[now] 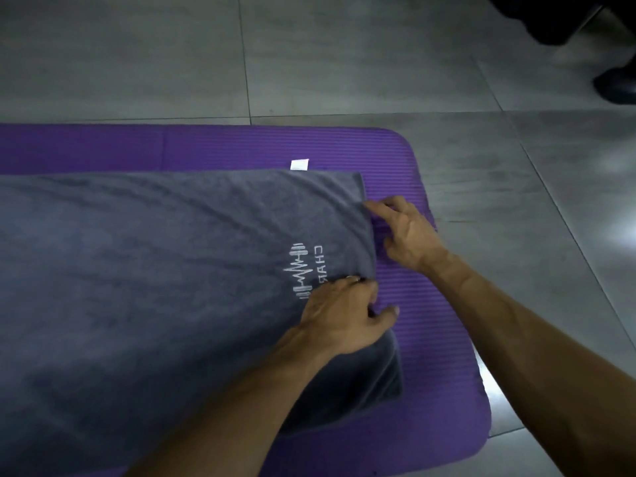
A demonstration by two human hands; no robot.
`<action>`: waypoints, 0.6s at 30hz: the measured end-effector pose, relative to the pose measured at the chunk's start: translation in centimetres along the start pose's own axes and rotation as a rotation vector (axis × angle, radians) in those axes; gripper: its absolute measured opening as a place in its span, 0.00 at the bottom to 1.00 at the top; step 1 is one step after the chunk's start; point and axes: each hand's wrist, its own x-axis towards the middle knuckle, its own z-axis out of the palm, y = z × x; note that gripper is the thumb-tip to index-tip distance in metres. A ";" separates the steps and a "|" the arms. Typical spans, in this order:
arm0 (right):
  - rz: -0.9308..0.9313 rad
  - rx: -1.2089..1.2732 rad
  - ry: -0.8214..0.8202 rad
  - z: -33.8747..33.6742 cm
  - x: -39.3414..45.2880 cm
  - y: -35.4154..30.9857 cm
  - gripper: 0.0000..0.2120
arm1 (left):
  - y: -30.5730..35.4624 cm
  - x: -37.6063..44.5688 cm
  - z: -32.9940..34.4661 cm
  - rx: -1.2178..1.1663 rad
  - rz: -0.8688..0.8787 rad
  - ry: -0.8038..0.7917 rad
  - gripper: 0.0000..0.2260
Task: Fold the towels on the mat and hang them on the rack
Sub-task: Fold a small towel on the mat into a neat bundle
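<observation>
From the head camera I see the grey towel (165, 277) spread flat across the purple mat (430, 321), filling the left and centre of the frame, its short edge ending right of centre. I judge it is laid out flat so that this edge can be taken up and carried over for a fold.

My left hand (344, 321), at lower centre, lies on the towel beside the printed logo (304, 270), fingers curled and pinching the edge where the cloth bunches. My right hand (409, 232), right of centre, reaches the same edge higher up; its forefinger and thumb seem to nip the hem, the other fingers loosely bent over the mat. Both hands look clamped on cloth, though the right grip is less plain.

A white label (299, 165) pokes out at the towel's far edge. No rack shows here.
</observation>
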 end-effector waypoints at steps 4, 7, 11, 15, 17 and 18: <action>-0.042 0.045 0.037 1.3 0.8 -1.8 0.23 | -1.3 -1.7 0.0 -0.276 -0.263 0.175 0.14; -0.046 0.078 0.081 1.5 1.8 -2.5 0.10 | -2.9 -2.7 -1.4 -0.473 -0.446 0.255 0.11; -0.062 0.054 0.134 1.2 3.2 -5.2 0.07 | -5.8 -4.4 -4.9 -0.455 -0.510 0.160 0.16; -0.099 0.078 0.165 0.2 5.2 -10.1 0.07 | -9.5 -7.4 -9.2 -0.334 -0.547 0.037 0.27; -0.115 0.032 0.183 -0.4 6.4 -12.9 0.09 | -11.1 -9.5 -11.3 -0.229 -0.568 0.039 0.20; -0.137 -0.003 0.190 -0.6 6.9 -14.5 0.11 | -11.7 -10.6 -12.3 -0.190 -0.591 0.061 0.15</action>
